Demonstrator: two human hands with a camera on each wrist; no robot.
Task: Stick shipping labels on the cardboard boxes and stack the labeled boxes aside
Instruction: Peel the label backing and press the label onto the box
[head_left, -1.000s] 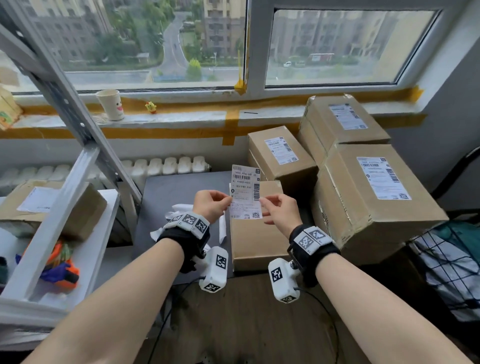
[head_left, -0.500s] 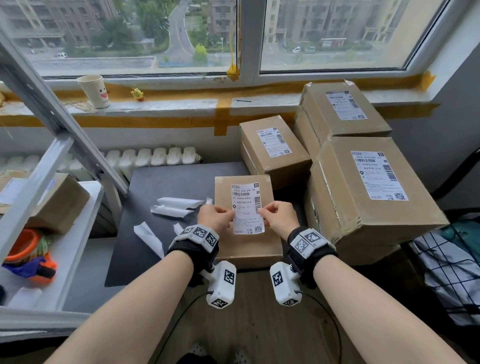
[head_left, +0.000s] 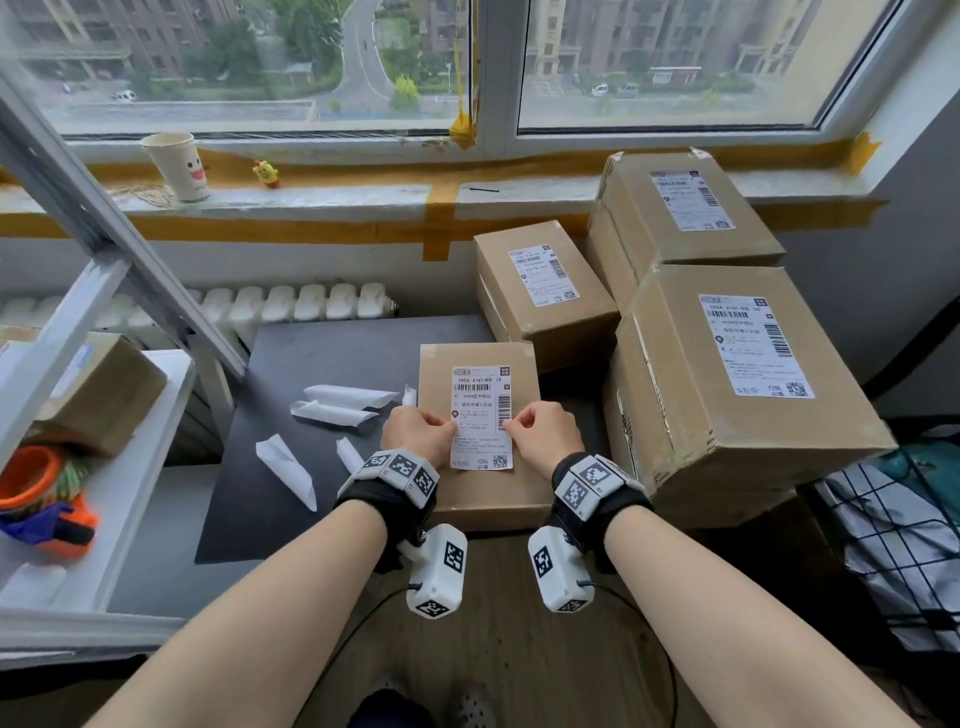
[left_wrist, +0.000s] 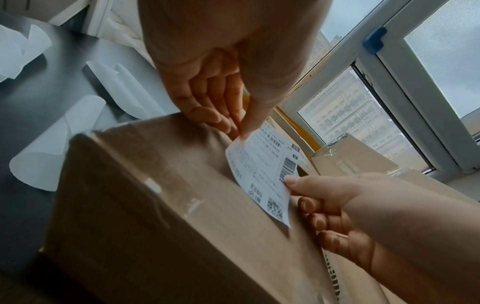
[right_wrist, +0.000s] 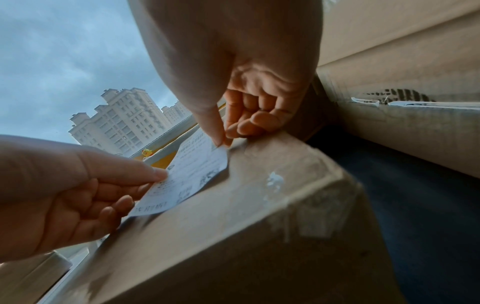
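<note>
A flat cardboard box (head_left: 478, 493) lies on the dark table (head_left: 332, 353) in front of me. A white shipping label (head_left: 480, 410) lies over its top, far end down and near end raised off the cardboard (left_wrist: 259, 176). My left hand (head_left: 418, 434) pinches the label's left edge between thumb and fingers (left_wrist: 241, 123). My right hand (head_left: 543, 431) pinches the right edge (right_wrist: 221, 135). Three labeled boxes stand at the right: a small one (head_left: 540, 291), a large one (head_left: 737, 374) and one behind it (head_left: 680, 208).
Curled white backing strips (head_left: 337, 408) lie on the table left of the box. A metal shelf (head_left: 104, 467) at the left holds another box (head_left: 98, 395) and an orange tape roll (head_left: 31, 478). A paper cup (head_left: 176, 163) stands on the windowsill. A wire basket (head_left: 893, 545) is at lower right.
Both hands have brought the label down from the air onto the top of the flat box, still pinching its side edges. The head view has tilted lower.
</note>
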